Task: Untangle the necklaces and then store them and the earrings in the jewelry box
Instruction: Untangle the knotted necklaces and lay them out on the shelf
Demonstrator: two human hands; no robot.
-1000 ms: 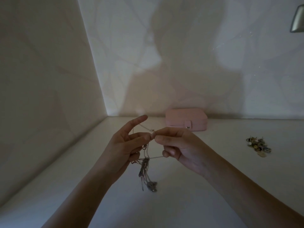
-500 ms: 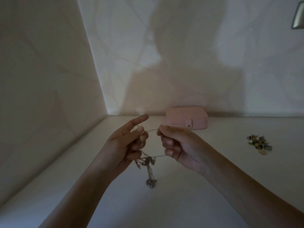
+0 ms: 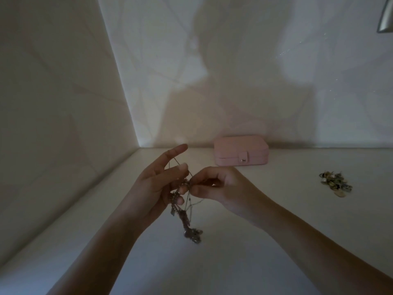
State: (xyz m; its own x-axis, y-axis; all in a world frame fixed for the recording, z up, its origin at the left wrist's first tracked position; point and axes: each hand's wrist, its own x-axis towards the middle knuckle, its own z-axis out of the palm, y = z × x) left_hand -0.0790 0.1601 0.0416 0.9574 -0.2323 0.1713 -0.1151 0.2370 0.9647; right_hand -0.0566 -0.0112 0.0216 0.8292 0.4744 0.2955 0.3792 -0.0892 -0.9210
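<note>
Necklaces [image 3: 187, 211] hang knotted between my hands above the table [image 3: 276, 241]. My left hand [image 3: 157, 186] grips the clump (forefinger stretched out); my right hand [image 3: 214, 185] pinches a chain. Shut pink jewelry box [image 3: 241, 153] sits by the wall, earrings [image 3: 335, 184] off right.

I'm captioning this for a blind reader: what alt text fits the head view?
Two bare hands, left hand and right hand, hold tangled necklaces above a pale table. A closed pink jewelry box sits by the wall; earrings lie heaped at right.
</note>
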